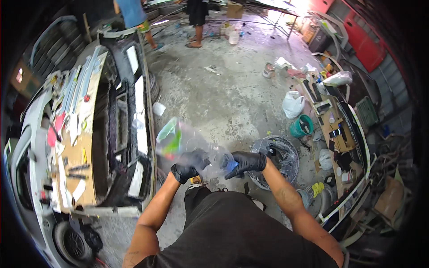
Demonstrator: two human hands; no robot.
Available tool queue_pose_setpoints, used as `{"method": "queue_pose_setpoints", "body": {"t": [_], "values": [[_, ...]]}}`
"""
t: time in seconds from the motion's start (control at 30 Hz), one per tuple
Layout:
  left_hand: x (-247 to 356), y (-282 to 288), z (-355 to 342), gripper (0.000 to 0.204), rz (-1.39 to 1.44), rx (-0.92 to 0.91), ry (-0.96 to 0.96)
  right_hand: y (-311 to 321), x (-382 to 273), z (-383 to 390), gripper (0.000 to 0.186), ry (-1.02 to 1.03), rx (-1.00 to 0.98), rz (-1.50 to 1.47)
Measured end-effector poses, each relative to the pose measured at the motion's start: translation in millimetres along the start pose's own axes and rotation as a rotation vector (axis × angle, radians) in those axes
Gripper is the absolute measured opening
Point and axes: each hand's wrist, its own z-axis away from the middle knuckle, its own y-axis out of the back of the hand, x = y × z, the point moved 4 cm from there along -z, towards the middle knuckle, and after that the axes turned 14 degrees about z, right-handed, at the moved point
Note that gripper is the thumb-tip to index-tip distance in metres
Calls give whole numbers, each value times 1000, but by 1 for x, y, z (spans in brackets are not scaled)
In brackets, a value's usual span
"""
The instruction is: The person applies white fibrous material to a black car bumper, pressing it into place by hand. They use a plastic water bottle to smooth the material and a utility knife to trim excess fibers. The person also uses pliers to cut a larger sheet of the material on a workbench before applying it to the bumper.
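Note:
In front of my body, both hands in black gloves hold a clear plastic thing (196, 142) with green and red patches at its far left end. It is see-through and looks crumpled around the middle; whether it is a bag or a bottle I cannot tell. My left hand (187, 171) is closed on its lower side. My right hand (246, 164) grips its right end, where a small blue patch (231, 166) shows at the fingers. The plastic slants from upper left to lower right above the concrete floor (210, 98).
Left stands a long dark car bumper (119, 120) beside a cardboard-topped bench (80, 152) with tools. To the right are a wheel-like round part (292, 152), a teal bucket (300, 127), a white plastic bag (293, 104) and a cluttered table (342, 129). Two people (196, 20) stand at the back.

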Motion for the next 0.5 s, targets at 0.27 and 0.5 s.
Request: {"method": "queue_pose_setpoints", "body": {"t": [0.27, 0.5], "values": [[-148, 51, -53, 47, 71, 241, 15, 21, -62, -19, 29, 347, 474, 235], [-303, 41, -176, 44, 119, 232, 571, 37, 7, -79, 18, 123, 97, -431]]}}
